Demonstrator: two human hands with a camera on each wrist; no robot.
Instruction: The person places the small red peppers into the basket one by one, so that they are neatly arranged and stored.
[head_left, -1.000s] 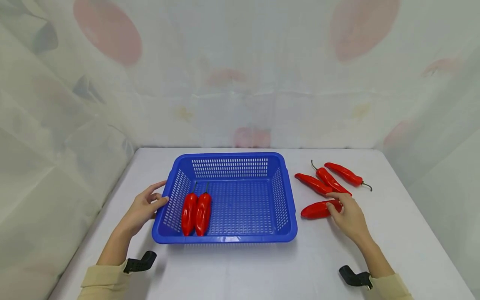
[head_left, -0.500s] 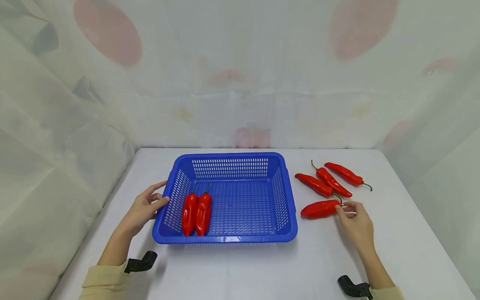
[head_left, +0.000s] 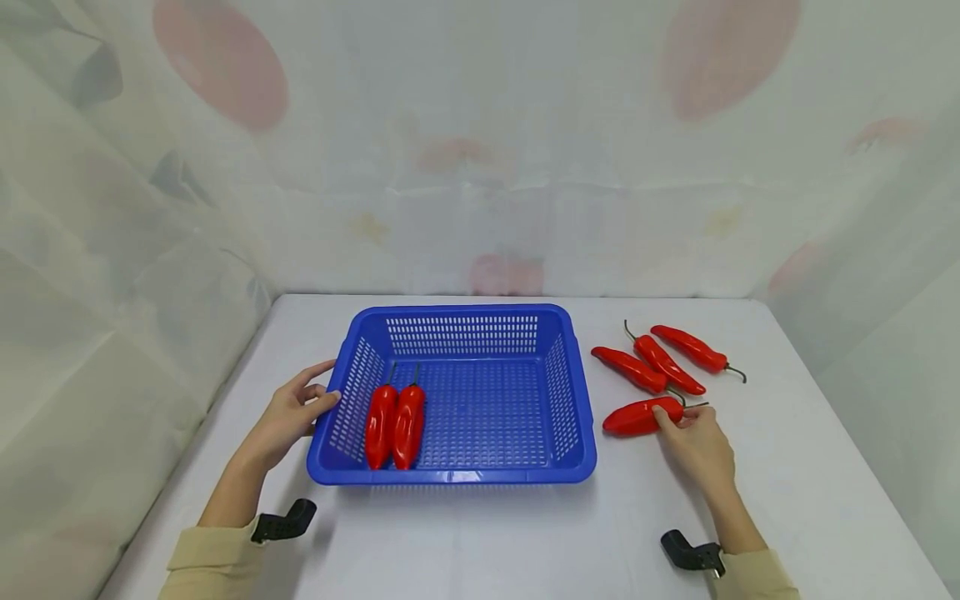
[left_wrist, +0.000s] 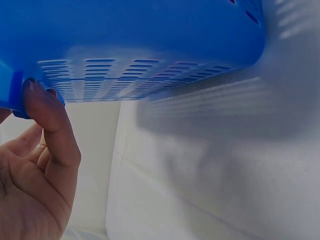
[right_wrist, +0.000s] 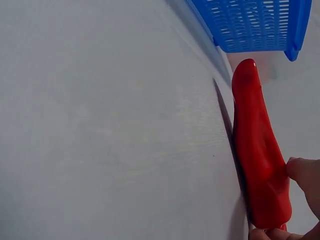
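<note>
My left hand (head_left: 287, 414) grips the left rim of a blue plastic basket (head_left: 450, 477); in the left wrist view its fingers bend at the basket's rim. Two red chili peppers (head_left: 408, 427) lie side by side in the basket's left part, stems pointing away. On the right, my right hand (head_left: 701, 447) pinches a red chili pepper (head_left: 633, 418) near its stem end. The right wrist view shows this chili pepper (right_wrist: 259, 150) close over the white tabletop, thumb on one side and fingertips at its wide end.
Just behind the pinched pepper lie several more: one chili pepper (head_left: 628, 367), a second chili pepper (head_left: 667, 364) beside it, and a third chili pepper (head_left: 690, 347) farther back. White tabletop (head_left: 480, 550) extends in front of the basket. Patterned cloth (head_left: 450, 225) hangs behind the table.
My right hand has slid back from over the pepper to its stem, then forward again with the thumb on the pepper's body. My left hand and the basket stay nearly still.
</note>
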